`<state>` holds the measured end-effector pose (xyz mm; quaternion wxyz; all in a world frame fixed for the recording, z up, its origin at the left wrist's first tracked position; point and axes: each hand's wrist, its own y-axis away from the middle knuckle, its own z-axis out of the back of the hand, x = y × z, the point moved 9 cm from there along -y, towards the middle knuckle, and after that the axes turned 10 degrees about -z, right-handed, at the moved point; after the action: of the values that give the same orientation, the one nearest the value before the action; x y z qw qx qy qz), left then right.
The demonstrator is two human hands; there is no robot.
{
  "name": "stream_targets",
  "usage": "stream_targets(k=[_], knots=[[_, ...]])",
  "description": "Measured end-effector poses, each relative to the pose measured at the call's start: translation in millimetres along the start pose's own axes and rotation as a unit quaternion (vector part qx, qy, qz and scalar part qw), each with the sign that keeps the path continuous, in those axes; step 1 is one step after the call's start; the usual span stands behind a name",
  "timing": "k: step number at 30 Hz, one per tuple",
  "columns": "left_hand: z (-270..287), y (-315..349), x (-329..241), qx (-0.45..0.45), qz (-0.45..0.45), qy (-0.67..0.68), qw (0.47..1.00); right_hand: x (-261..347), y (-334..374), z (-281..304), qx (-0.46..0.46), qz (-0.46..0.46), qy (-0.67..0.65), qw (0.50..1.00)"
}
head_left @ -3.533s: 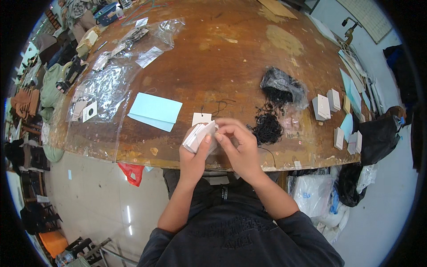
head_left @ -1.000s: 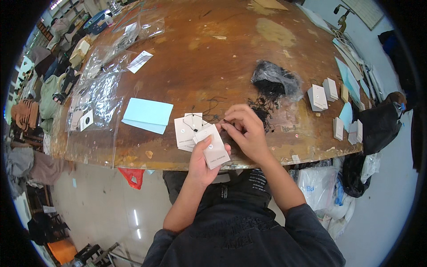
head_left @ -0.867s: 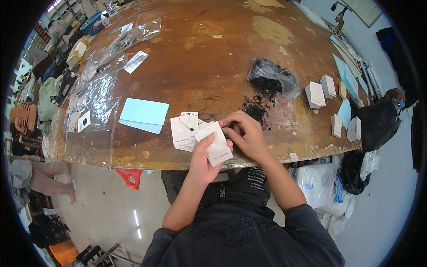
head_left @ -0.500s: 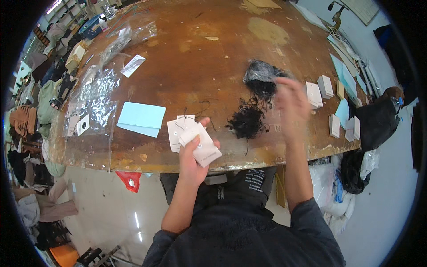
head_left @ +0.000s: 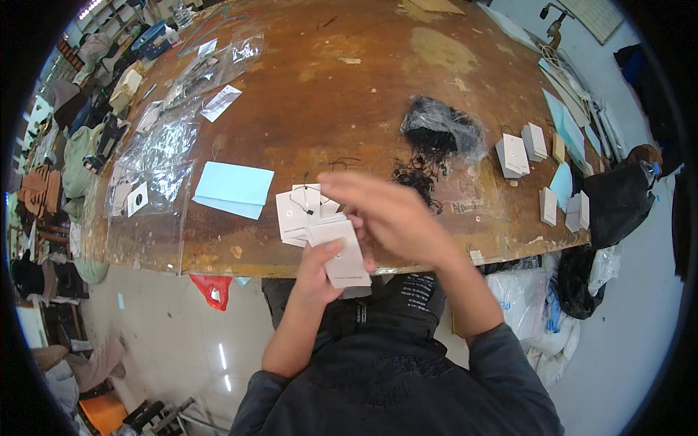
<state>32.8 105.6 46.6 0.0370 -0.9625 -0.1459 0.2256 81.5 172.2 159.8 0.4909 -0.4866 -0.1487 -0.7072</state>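
My left hand (head_left: 317,275) grips a stack of white hang tags (head_left: 343,256) at the table's front edge, the thumb lying on the top tag. Just beyond it, several loose hang tags (head_left: 292,214) lie overlapped, a black string looped on them. My right hand (head_left: 398,222), smeared by motion, reaches across above and beside the stack; whether its fingers hold anything does not show. Partly hidden behind that hand is a tangled heap of black strings (head_left: 416,180). Farther back a clear plastic bag (head_left: 465,134) holds more black strings.
Folded light-blue paper (head_left: 233,190) lies left of the loose tags, with clear plastic bags (head_left: 156,145) farther left. Stacked white tags (head_left: 513,156) stand at the right, near a black bag (head_left: 622,200). The wooden table (head_left: 327,102) has a worn front edge.
My right hand has swung left from beside the black strings to over the tags. The stack in my left hand has shifted slightly and turned more upright.
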Motion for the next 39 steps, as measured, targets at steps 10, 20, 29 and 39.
stream_targets(k=[10,20,29,39], knots=[[52,24,-48,-0.188,-0.169,0.021,0.967,-61,32,-30,0.006,-0.11,0.028,0.994],[31,4,-28,-0.178,-0.107,-0.314,0.926,-67,50,-9,-0.196,-0.128,-0.391,0.89],[34,12,-41,-0.185,-0.146,-0.387,0.891,-69,50,-28,-0.269,-0.217,-0.218,0.913],[18,12,-45,-0.148,-0.227,-0.49,0.829,-66,47,-54,-0.265,-0.193,-0.209,0.921]])
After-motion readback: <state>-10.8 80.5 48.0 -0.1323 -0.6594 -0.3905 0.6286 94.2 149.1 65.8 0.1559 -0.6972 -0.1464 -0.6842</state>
